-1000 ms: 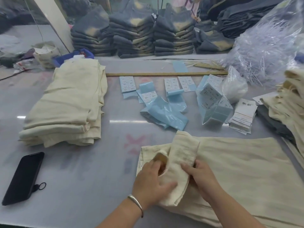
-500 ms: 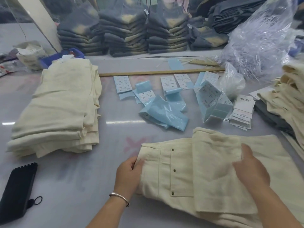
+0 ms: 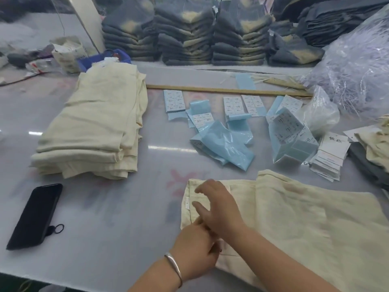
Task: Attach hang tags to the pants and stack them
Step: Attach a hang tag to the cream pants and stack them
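A folded pair of cream pants (image 3: 305, 226) lies in front of me, its waistband to the left. My right hand (image 3: 221, 207) reaches across over the waistband, fingers spread and relaxed, holding nothing. My left hand (image 3: 195, 247), with a silver bracelet, lies on the lower left edge of the pants below my right wrist; its fingertips are partly hidden. A pile of white hang tags (image 3: 328, 157) sits beyond the pants at right. A stack of folded cream pants (image 3: 94, 127) stands at left.
Blue sticker sheets (image 3: 227, 148) and label cards are scattered mid-table behind a wooden ruler (image 3: 227, 90). A black phone (image 3: 35, 213) lies near left. More cream pants (image 3: 376, 148) sit at the right edge, a clear plastic bag (image 3: 357, 66) at far right, and dark folded garments (image 3: 185, 39) at the back.
The pants got folded flat. My right hand swung from their right side over to the waistband, crossing above my left hand, which slid down from the corner to the lower left edge.
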`<state>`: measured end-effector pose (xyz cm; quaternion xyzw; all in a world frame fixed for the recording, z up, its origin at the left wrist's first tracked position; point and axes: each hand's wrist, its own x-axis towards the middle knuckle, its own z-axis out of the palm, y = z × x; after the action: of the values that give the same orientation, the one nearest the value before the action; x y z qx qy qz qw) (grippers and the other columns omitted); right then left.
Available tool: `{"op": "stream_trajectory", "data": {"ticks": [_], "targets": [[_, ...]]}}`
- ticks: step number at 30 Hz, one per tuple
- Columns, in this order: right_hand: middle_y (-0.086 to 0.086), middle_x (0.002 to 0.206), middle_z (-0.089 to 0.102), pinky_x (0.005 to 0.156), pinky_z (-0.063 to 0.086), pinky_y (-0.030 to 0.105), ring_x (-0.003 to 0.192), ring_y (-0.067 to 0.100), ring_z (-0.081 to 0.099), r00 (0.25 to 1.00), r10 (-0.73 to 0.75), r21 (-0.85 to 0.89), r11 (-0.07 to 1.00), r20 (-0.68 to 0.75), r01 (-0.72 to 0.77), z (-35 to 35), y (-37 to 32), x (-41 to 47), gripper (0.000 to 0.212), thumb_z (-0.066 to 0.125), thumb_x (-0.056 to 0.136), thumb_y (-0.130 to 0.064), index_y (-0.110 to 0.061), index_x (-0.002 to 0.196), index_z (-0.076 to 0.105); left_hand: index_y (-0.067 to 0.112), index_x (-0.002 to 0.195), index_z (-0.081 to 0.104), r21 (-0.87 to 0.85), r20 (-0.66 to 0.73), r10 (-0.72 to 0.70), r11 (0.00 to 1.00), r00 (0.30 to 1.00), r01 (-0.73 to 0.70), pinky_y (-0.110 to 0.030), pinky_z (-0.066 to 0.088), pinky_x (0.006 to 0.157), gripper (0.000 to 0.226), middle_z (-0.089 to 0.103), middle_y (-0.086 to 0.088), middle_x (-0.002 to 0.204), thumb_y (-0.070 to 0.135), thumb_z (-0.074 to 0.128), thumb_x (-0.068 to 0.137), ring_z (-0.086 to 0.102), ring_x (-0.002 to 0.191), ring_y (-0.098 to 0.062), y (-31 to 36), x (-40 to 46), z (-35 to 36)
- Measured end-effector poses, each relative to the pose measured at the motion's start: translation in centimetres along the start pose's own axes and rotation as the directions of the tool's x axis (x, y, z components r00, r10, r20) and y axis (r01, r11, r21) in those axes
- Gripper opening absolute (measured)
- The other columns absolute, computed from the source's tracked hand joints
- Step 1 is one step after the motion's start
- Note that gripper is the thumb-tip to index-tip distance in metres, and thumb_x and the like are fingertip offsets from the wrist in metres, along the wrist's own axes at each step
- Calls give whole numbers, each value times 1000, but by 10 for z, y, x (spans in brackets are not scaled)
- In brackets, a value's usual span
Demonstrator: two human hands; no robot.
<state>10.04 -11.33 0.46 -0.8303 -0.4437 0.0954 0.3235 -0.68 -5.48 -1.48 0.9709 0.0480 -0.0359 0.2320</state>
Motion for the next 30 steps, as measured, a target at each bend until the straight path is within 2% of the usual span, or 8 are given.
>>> {"op": "stream_trajectory", "data": {"ticks": [4,7,9,14,17,20,24,30], "targets": [[3,123,51,82,41,36,110,24,52,922,288,-311,929,260,-202,38,-2,40,51,61,84,-47,-19,123,46,13,78,71,-447,-107,-216,882,970,147,-32,46,65,25,71,-2,80,18,47,75,61,77,-18,-15,-12,-6],[4,125,47,78,41,37,112,26,52,887,404,-397,869,223,-296,50,4,42,75,57,72,-65,-21,130,39,24,71,66,-553,-370,-603,755,707,354,-29,46,69,16,66,9,78,9,63,75,60,77,-14,-41,-14,-4],[5,121,47,74,39,36,109,26,53,889,404,-418,861,216,-290,55,7,43,76,57,70,-66,-20,129,41,26,85,59,-544,-348,-688,702,637,460,-24,44,74,21,61,9,86,12,72,77,56,85,-14,-59,-7,-4],[-1,84,54,60,34,31,74,18,53,915,333,-284,921,227,-265,34,21,47,12,58,82,-29,-19,82,52,28,89,60,-664,-58,-713,551,699,506,-16,49,66,25,64,7,76,23,80,75,62,72,-13,-82,16,-4],[-4,60,49,58,40,32,55,11,45,894,347,79,920,284,-383,19,38,43,24,67,80,-16,-13,64,50,26,94,62,-617,-42,-690,587,722,524,-19,49,66,33,64,8,78,36,83,71,61,71,-6,-84,24,-5],[3,61,55,55,50,26,52,11,56,859,362,386,780,362,-492,5,46,38,24,78,80,-12,4,75,61,26,110,59,-609,-137,-627,664,767,434,-11,46,69,46,59,13,94,34,84,71,58,81,0,-76,24,-7],[11,68,62,58,54,31,60,22,61,850,301,672,521,432,-526,-7,48,28,11,76,78,0,0,76,65,26,92,70,-313,-522,-340,929,782,196,-29,46,83,30,58,7,101,39,81,66,56,96,-15,-52,21,-15],[24,91,65,72,58,35,81,31,66,860,190,845,180,473,-504,-20,56,1,30,66,72,16,9,101,61,24,93,74,-482,-400,-282,874,872,62,-22,49,81,32,62,16,98,45,79,70,61,90,-2,-31,19,-26]]}}
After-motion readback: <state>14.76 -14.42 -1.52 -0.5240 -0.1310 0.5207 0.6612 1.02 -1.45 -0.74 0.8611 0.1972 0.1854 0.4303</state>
